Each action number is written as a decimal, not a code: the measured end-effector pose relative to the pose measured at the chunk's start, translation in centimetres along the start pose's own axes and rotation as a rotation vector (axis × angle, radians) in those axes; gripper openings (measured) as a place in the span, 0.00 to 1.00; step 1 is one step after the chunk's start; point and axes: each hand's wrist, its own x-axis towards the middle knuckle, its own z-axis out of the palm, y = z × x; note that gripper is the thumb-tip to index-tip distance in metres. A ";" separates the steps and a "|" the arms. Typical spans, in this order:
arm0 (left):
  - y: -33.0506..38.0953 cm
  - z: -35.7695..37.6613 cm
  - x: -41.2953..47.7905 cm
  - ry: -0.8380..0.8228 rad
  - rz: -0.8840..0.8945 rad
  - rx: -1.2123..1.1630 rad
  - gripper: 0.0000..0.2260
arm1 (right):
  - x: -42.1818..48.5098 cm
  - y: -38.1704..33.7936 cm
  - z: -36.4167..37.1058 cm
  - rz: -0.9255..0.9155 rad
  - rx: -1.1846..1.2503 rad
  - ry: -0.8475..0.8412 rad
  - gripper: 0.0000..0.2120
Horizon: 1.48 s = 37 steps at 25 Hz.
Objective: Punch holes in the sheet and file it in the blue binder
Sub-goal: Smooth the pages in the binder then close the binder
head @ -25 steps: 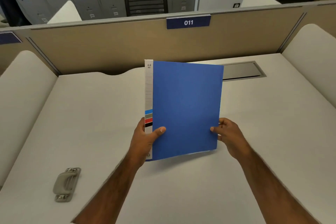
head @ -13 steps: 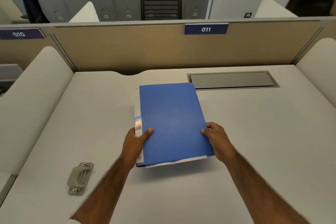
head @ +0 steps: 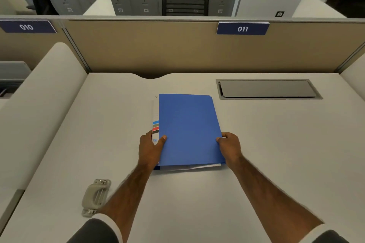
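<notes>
Now my left hand (head: pixel 149 150) grips the blue binder (head: pixel 189 128) at its near spine corner, thumb on the cover and fingers curled round the spine; my right hand (head: pixel 230 148) pinches the opposite near edge, thumb on top; the binder lies closed and flat, or nearly so, on the middle of the desk (head: pixel 276 144); a white sheet (head: pixel 189 167) peeks out from under the cover along the near edge; the white spine label (head: pixel 155 122) carries light blue, grey, red and black bands, its small print too fine to read; the hole punch (head: pixel 96 196) sits near my left forearm; on the partition, blue signs read 011 (head: pixel 243 29) and 010 (head: pixel 26 26).
</notes>
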 end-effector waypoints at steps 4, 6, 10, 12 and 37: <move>-0.1 0.7 2.2 0.041 0.034 0.060 0.21 | 1.3 -1.0 1.1 -0.026 0.003 0.052 0.12; -0.1 0.7 3.3 0.042 0.038 0.096 0.23 | 2.0 -1.5 1.3 -0.058 -0.053 0.041 0.15; 0.0 0.8 4.2 0.021 0.051 0.217 0.27 | 2.6 -1.9 2.0 -0.087 -0.256 0.083 0.13; 0.0 1.1 4.0 0.038 0.084 0.359 0.30 | 2.3 -1.9 2.4 -0.093 -0.526 0.135 0.16; -2.1 1.0 -1.8 -0.199 0.557 0.938 0.40 | 2.2 -1.5 0.5 -0.107 -0.286 0.083 0.16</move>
